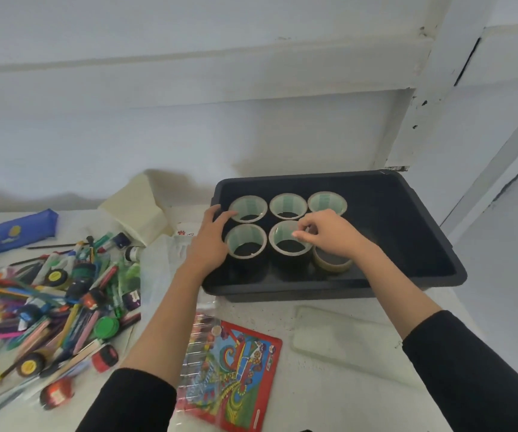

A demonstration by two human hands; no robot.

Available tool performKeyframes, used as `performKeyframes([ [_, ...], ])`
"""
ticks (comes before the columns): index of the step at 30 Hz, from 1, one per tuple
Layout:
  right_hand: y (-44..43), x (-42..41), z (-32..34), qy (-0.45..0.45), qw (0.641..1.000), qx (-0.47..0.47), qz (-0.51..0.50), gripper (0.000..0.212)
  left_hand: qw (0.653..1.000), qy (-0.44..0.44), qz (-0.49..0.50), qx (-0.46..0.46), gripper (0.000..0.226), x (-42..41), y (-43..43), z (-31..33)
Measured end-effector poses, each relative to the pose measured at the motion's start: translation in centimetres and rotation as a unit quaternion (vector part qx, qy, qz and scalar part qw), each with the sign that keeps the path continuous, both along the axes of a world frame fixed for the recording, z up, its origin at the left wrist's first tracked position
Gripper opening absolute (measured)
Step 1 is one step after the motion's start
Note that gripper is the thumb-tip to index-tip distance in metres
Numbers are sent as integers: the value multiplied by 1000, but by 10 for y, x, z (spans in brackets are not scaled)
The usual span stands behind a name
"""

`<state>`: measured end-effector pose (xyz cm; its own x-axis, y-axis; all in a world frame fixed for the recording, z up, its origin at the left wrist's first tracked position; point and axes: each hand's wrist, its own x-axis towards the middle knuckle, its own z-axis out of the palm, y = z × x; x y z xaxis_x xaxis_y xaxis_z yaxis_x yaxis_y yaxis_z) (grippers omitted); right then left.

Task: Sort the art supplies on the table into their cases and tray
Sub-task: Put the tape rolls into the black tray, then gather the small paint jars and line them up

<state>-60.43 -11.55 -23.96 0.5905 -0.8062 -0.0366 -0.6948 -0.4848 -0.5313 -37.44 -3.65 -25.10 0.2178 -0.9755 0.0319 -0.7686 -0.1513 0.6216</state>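
Observation:
A black tray [413, 219] stands at the table's right and holds several tape rolls in two rows. My left hand [211, 235] rests with spread fingers against the two leftmost rolls [246, 244]. My right hand [329, 233] pinches the rim of the front middle roll [287, 244]; a flatter brownish roll [332, 263] lies partly under that wrist. A heap of pens, pencils, markers and small paint pots [55, 300] covers the left of the table.
A blue pencil case [11, 232] lies at the far left. A clear case with a colourful card insert [229, 369] sits near the front. A clear flat lid [345, 338] lies right of it. A cream paper block [136, 207] leans at the wall.

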Motion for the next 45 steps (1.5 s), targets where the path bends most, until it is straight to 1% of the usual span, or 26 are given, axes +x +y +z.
performKeyframes([
  [2, 12, 21, 5, -24, 1000, -12, -7, 20, 1000, 4, -8, -5, 57, -1, 6, -1],
  [5, 27, 48, 9, -56, 998, -37, 3, 20, 997, 74, 1, -35, 46, 10, 14, 2],
  [7, 38, 62, 11, -79, 996, -40, 13, 19, 992, 88, 57, -70, 38, 25, 25, 2],
  [9, 48, 76, 13, -101, 994, -45, 17, 19, 983, 42, 161, -78, 41, 43, 43, -6],
  [10, 54, 83, 14, -113, 992, -50, 19, 19, 974, 10, 221, -50, 45, 51, 53, -9],
  [11, 59, 90, 15, -122, 991, -56, 20, 20, 963, -12, 269, -1, 52, 57, 63, -13],
  [12, 64, 99, 15, -127, 990, -64, 21, 21, 954, -20, 292, 58, 61, 62, 72, -17],
  [13, 69, 108, 14, -126, 989, -76, 26, 22, 950, -22, 291, 108, 71, 65, 79, -21],
  [15, 78, 129, 9, -106, 986, -123, 43, 24, 951, -26, 260, 164, 85, 67, 87, -31],
  [17, 88, 147, 3, -99, 980, -167, 54, 23, 953, -40, 240, 182, 90, 68, 88, -37],
  [20, 99, 168, -9, -128, 966, -222, 34, 22, 953, -42, 234, 187, 93, 73, 83, -37],
  [22, 108, 177, -15, -161, 952, -262, 8, 26, 956, -9, 239, 169, 98, 79, 80, -34],
  [23, 115, 180, -18, -186, 941, -282, -5, 27, 959, 24, 240, 151, 101, 81, 79, -33],
  [25, 131, 183, -20, -241, 915, -321, -29, 24, 960, 118, 237, 93, 104, 86, 78, -33],
  [27, 148, 184, -26, -268, 898, -348, -35, 19, 950, 202, 235, 35, 106, 89, 79, -30],
  [29, 164, 182, -37, -253, 899, -355, -35, 20, 944, 240, 229, -3, 107, 93, 81, -26],
  [33, 188, 175, -71, -205, 926, -309, -75, 24, 946, 245, 210, -31, 99, 100, 83, -20],
  [35, 197, 172, -85, -180, 935, -291, -88, 23, 945, 259, 195, -47, 102, 105, 86, -18],
  [37, 203, 169, -94, -154, 939, -293, -92, 21, 940, 277, 184, -74, 101, 112, 91, -14],
  [40, 208, 167, -100, -118, 941, -309, -76, 23, 919, 336, 177, -102, 93, 126, 100, -11],
  [43, 204, 169, -101, -92, 934, -339, -63, 23, 893, 408, 163, -96, 88, 141, 112, -2],
  [45, 201, 176, -96, -103, 934, -335, -70, 24, 861, 478, 149, -90, 87, 152, 123, 3],
])
